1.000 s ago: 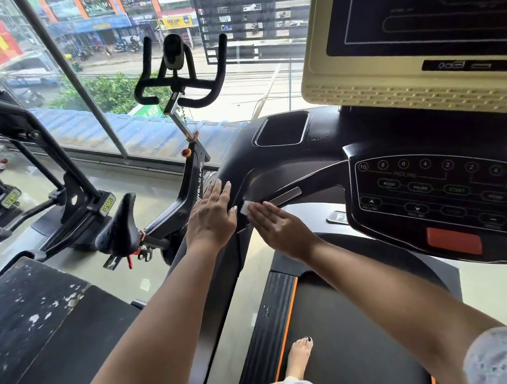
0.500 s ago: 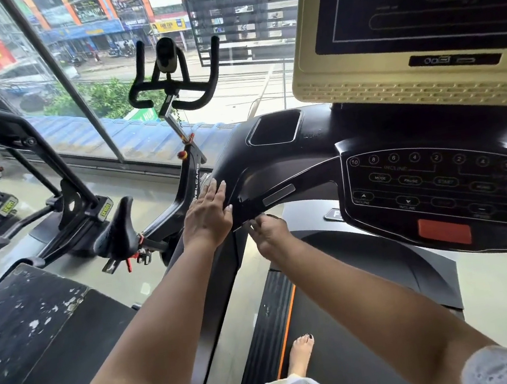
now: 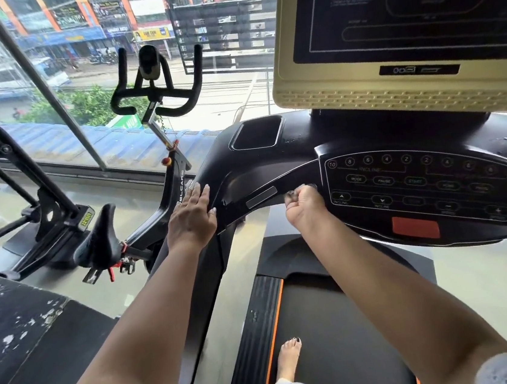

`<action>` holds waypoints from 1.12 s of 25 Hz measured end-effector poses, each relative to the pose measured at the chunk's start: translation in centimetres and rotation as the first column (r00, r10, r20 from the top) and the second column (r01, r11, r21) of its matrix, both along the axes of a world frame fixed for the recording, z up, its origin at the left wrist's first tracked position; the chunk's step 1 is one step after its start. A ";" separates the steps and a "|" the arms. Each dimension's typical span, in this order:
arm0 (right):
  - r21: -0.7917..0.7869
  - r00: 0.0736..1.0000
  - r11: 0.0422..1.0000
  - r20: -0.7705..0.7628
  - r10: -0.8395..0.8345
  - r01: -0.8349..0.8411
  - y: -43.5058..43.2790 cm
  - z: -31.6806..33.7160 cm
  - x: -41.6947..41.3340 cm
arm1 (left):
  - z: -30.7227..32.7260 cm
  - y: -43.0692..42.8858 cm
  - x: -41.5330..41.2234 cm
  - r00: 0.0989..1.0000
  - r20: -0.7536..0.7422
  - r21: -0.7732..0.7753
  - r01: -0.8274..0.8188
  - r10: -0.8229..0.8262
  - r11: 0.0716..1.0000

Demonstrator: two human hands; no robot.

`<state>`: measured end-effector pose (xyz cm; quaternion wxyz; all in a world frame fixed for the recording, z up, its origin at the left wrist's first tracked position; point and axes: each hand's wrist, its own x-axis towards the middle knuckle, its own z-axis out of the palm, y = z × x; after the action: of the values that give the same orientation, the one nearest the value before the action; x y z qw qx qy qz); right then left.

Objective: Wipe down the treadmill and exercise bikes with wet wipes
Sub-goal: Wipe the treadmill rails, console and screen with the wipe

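Treadmill handrail [image 3: 276, 180], glossy black curve, right hand [image 3: 304, 208] curled round

Both arms stretched forward, left hand [image 3: 190, 219] flat, fingers [image 3: 198, 195] straight, right hand [image 3: 304, 206] curled into a fist

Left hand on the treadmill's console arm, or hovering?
Touching. Head view: left hand lies flat, fingers straight, on the treadmill's black console arm, no gap visible.

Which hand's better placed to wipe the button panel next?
Right. The right hand is curled against the bar beside the button panel; the left hand lies flat on the side rail, farther off.
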<state>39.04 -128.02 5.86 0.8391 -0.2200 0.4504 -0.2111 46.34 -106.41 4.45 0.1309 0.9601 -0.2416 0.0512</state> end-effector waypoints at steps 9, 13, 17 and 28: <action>-0.423 0.993 0.903 -0.115 0.022 -0.069 1.5 -1.3 -2.5 | 0.1 0.1 -0.1 0.999 -0.002 -0.014 0.032 -0.032 0.999; -0.746 0.937 0.571 -0.313 0.151 -0.342 1.0 -1.8 -5.4 | 0.4 0.1 -0.6 0.997 -0.009 -0.073 0.082 -0.083 0.994; -0.832 0.868 0.246 -0.478 0.135 -0.497 -0.8 1.0 -7.4 | 0.7 0.2 -1.3 0.989 0.026 -0.032 0.146 -0.145 0.989; -0.587 0.650 -0.489 -0.758 0.055 -0.645 -9.0 9.5 -8.6 | 7.7 -9.3 -2.5 0.924 -0.135 -0.038 0.357 -0.359 0.933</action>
<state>30.40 -136.98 15.40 0.2153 -0.9641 0.1236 -0.0944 43.87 -115.75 12.20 0.1609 0.9003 -0.4026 -0.0393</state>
